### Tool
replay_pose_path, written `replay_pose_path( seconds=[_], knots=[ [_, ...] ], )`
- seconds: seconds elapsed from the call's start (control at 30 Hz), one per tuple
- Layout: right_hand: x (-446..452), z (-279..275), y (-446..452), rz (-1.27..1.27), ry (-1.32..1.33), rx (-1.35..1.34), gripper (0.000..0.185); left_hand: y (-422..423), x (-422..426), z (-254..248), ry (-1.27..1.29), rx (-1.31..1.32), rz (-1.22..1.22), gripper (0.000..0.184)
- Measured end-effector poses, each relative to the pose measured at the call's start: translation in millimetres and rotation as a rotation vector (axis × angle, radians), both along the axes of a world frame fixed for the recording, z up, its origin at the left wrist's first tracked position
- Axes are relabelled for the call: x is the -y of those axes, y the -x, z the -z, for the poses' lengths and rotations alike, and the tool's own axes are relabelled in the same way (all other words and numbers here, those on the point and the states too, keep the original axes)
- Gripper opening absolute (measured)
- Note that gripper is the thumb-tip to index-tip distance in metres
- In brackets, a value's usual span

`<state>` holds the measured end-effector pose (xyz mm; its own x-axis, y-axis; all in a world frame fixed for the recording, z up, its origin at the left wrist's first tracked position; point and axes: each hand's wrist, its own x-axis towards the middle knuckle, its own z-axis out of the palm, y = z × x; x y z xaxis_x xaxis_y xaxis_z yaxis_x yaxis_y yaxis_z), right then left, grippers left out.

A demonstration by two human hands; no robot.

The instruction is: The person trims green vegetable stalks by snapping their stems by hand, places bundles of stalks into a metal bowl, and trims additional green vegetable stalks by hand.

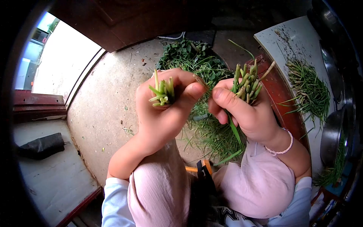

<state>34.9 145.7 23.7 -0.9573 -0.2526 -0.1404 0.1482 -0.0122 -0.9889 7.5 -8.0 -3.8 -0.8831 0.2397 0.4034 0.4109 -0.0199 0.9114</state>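
Observation:
My left hand is closed around a short bunch of cut green stems, their pale ends pointing up. Its thumb and forefinger meet at a thin brownish strip. Close beside it, my right hand grips a thicker bunch of green stalks with brownish tips. A long green leaf hangs below that hand. The fingertips of both hands nearly meet, and whether they touch is unclear. Under the hands, a loose heap of leafy greens and grass-like blades lies on the floor.
On the white tabletop at right lies another pile of green stalks, with soil crumbs nearby. Metal pans line the right edge. A black object rests on a pale surface at left. An orange item shows between my knees.

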Motion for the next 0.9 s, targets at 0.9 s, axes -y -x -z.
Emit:
replay_pose_path(
  seconds=[0.9],
  knots=[
    [10.9,22.9,7.9,0.030,0.270,-0.017,0.012,0.9,-8.5,5.9,-0.300,0.654,0.393,0.054]
  ],
)
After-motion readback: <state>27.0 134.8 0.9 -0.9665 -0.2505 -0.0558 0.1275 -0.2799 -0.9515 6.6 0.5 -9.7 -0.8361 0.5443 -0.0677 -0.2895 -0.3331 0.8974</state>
